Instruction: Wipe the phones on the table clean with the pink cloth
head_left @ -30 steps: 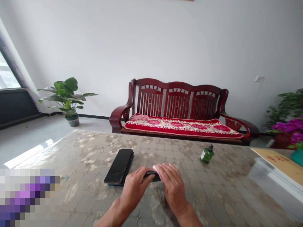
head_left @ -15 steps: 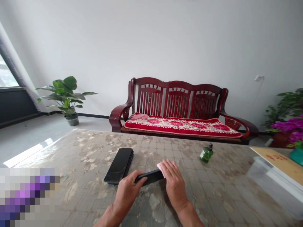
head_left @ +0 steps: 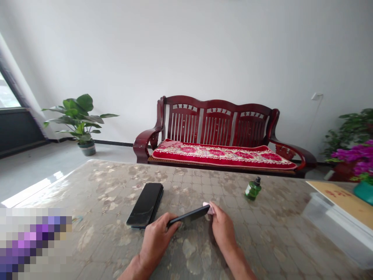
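Note:
Near the middle of the table, my left hand grips one end of a thin black phone, which is tilted and held above the surface. My right hand pinches a small pink cloth against the phone's far right end. Just left of my left hand lies a stack of dark phones, the top one screen up. A small green bottle with a black cap stands to the right, beyond my right hand.
At the right edge are a clear plastic box, a tan folder and purple flowers in a teal pot. Behind the table stands a red wooden bench. A potted plant is on the floor at left.
My right hand has moved right, its fingers going from laid flat over the cloth to a pinch at the phone's end. More of the phone now shows, and it has turned more edge-on.

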`<state>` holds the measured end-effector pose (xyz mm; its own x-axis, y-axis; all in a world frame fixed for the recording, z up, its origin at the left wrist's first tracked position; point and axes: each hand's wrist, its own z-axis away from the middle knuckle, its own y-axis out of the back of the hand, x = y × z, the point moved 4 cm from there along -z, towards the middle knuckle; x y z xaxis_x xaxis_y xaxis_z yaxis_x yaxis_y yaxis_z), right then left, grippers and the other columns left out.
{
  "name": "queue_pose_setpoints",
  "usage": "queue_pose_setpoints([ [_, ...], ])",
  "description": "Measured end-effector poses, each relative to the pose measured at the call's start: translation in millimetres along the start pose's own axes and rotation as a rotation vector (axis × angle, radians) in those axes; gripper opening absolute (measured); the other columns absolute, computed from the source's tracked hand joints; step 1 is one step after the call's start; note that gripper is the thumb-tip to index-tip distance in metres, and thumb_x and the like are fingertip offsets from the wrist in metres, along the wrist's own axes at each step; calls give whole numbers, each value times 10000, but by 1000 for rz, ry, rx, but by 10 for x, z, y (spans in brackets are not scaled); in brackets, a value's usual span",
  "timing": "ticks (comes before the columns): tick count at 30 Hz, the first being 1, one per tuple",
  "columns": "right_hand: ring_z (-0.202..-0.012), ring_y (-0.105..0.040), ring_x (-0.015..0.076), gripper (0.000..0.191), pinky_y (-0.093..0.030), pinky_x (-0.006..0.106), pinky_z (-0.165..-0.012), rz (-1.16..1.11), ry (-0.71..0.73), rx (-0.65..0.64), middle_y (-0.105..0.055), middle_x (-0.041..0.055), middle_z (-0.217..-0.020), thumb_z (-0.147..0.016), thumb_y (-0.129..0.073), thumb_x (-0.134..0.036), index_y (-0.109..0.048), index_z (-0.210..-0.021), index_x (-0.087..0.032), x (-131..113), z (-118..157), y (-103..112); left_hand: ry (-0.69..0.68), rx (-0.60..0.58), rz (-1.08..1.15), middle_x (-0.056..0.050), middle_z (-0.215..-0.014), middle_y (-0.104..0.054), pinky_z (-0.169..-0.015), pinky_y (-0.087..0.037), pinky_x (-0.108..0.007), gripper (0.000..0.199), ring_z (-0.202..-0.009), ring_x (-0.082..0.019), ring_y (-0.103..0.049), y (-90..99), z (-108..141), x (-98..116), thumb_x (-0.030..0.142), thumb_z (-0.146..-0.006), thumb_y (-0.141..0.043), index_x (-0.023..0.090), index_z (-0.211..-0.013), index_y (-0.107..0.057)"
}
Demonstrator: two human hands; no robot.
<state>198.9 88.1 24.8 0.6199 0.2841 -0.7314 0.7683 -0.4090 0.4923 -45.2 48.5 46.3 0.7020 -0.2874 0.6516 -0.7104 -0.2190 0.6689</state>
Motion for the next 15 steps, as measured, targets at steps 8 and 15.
queue_pose_setpoints([
  [8, -1012, -667, 272, 423, -538, 359, -842, -516, -407, 23, -726, 95, -1088, -817, -550, -472, -701, -1077, -174, 119, 13, -49, -258, -87, -146, -21, -812, -680, -708, -492, -254, 128, -762, -182, -657, -82, 104, 199, 296, -932, -535, 237, -845, -608],
  [15, -1048, -646, 267, 450, -500, 341, -889, -624, -432, 35, -716, 89, -1113, -790, -618, -505, -698, -1087, -176, 40, 46, -85, -171, -190, -54, -49, -1187, -635, -997, -438, -323, 251, -1174, -223, -563, -240, 119, 218, 84, -762, -641, 243, -932, -548],
])
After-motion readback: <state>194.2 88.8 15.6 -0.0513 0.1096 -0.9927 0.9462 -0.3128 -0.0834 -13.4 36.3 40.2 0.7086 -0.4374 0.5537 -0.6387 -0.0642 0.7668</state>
